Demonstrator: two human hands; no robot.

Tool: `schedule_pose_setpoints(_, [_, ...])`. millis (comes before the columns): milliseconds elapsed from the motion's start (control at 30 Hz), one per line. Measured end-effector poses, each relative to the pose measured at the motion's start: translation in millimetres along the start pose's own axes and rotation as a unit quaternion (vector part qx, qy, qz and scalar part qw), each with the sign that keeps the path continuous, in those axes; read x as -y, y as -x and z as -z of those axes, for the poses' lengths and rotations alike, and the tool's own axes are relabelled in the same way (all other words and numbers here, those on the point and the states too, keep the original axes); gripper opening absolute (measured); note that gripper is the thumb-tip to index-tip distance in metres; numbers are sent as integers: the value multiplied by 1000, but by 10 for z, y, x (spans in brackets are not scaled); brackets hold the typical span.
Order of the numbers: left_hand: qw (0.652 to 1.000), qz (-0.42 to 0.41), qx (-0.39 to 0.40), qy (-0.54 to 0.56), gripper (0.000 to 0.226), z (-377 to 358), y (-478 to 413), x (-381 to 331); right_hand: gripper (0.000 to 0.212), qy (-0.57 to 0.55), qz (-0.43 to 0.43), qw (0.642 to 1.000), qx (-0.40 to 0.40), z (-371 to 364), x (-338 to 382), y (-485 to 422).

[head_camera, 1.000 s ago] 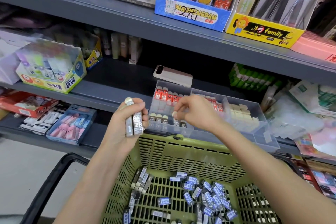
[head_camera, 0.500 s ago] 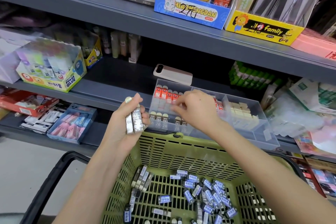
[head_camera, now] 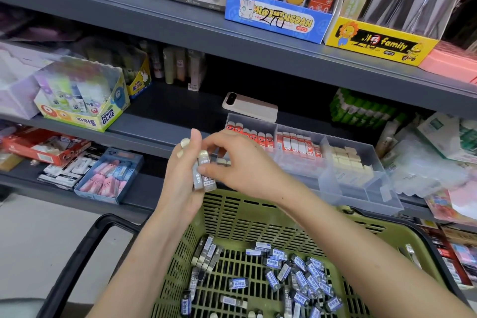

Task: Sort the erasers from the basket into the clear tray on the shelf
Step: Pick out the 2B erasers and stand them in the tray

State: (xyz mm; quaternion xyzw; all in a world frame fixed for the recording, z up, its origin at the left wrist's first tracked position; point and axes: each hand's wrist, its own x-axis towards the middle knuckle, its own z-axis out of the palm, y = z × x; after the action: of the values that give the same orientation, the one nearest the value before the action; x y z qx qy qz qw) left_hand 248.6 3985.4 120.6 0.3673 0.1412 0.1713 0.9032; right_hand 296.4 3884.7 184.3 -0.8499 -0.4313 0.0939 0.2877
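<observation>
— Erasers lie loose in the green slatted basket, nearest. Heavy?
— Light, I'd judge: small stiff blocks in slick paper sleeves, best pinched across the long sides. The left hand clasps a few grey erasers; the right hand pinches one. Beyond, the rigid clear tray holds upright rows.

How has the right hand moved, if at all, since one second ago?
Yes: the right hand moved left, from over the clear tray to the erasers in the left hand.
</observation>
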Motion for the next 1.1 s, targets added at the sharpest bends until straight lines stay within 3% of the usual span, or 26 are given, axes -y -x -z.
schedule_pose_setpoints(67, [1000, -13, -19, -8, 58, -6, 2, 15, 23, 11, 7, 1000, -13, 0, 17, 8])
schedule_pose_setpoints(200, [997, -36, -69, 2, 51, 37, -12, -22, 20, -181, -48, 976, -112, 250, -178, 4])
schedule_pose_setpoints(267, [995, -43, -92, 9, 48, 82, -26, -68, 22, -215, -100, 958, -161, 389, -389, 17])
schedule_pose_setpoints(400, [995, -41, -93, 14, 45, 100, -39, -102, 18, 16, -194, 966, -170, 227, -698, 51])
schedule_pose_setpoints(800, [997, -37, -67, -2, 44, 71, -23, -48, 21, 59, -200, 963, -170, -84, -746, 30])
schedule_pose_setpoints(967, [998, -26, -61, 0, 43, 84, -20, -41, 16, 99, -222, 965, -98, -77, -779, 16])
schedule_pose_setpoints(1100, [998, -5, -56, 9, 48, 90, -26, -39, 28, 199, -200, 958, -56, -83, -783, -29])
